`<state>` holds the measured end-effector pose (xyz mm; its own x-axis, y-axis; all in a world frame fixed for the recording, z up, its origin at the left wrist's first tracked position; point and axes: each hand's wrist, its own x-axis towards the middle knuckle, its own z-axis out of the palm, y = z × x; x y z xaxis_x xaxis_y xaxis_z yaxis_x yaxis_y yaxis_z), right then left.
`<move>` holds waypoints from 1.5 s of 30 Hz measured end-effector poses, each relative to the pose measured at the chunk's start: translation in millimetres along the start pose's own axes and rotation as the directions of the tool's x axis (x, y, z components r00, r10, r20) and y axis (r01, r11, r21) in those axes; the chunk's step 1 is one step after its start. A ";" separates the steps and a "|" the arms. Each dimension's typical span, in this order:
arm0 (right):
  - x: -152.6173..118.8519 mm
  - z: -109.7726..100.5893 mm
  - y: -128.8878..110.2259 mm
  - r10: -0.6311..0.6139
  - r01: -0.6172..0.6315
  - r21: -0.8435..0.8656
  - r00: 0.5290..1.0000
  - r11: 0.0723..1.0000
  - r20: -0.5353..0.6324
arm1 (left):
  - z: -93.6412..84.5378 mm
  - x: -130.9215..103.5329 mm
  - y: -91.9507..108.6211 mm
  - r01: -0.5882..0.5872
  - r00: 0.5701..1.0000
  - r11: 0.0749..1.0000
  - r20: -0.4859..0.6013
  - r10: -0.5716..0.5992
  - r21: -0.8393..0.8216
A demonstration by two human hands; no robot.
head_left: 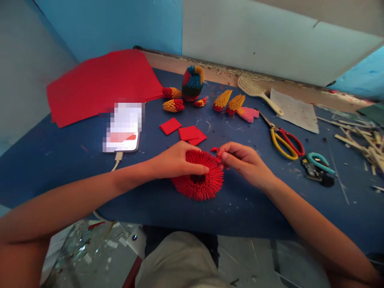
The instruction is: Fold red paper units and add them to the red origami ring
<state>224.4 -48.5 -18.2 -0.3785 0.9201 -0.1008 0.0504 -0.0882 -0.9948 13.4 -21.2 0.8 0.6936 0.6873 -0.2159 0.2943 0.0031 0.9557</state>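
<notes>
A round red folded-paper piece [207, 186] with a dark hole in its middle rests near the table's front edge. My left hand [187, 162] grips it from the upper left, the thumb lying across its top. At its upper right rim, my right hand [237, 158] pinches a small red folded paper piece [219, 159] between thumb and fingers. Another small red bit [214, 149] shows beside those fingertips. Behind my hands lie several flat red paper rectangles [170, 126].
Large red sheets [105, 82] and a charging phone [124, 132] lie left. Behind are a multicoloured paper figure [193, 84] and yellow-red pieces [173, 105]. Scissors [283, 144], a turquoise-handled tool [319, 164], a hairbrush [255, 86] and paper scraps [360, 144] lie right.
</notes>
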 end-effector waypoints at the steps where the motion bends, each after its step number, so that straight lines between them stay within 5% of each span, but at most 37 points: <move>1: 0.0 0.5 0.3 0.004 -0.004 -0.003 1.000 1.000 0.004 | 0.1 0.2 -0.2 0.002 1.000 1.000 -0.001 -0.002 0.002; 12: 0.6 2.3 2.5 0.011 -0.013 -0.095 1.000 0.995 -0.024 | -0.8 -0.6 -1.2 -0.007 1.000 1.000 0.018 0.007 -0.002; 20: -0.9 14.2 6.0 -0.037 0.009 -0.134 0.976 0.991 -0.213 | 1.0 -0.7 -3.3 -0.043 0.997 0.996 -0.060 0.048 0.073; 35: 0.3 7.9 -8.7 -0.179 0.130 -0.381 0.979 0.915 -0.095 | -0.1 -0.4 -5.6 -0.072 0.997 0.994 -0.010 0.073 0.080; 42: -7.9 9.2 -18.8 -0.335 0.206 -0.683 0.940 0.701 -0.060 | -0.3 -1.1 -5.3 -0.092 0.996 0.994 -0.005 0.092 0.055; 45: -10.4 10.5 -21.0 -0.312 0.188 -0.667 0.947 0.721 -0.070 | -0.1 -1.7 -4.5 -0.093 0.996 0.995 -0.009 0.093 0.041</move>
<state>217.6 -60.2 3.6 -0.3096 0.9260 0.2159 0.5812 0.3640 -0.7278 10.8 -22.3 -3.2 0.7123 0.6907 -0.1243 0.2555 -0.0903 0.9626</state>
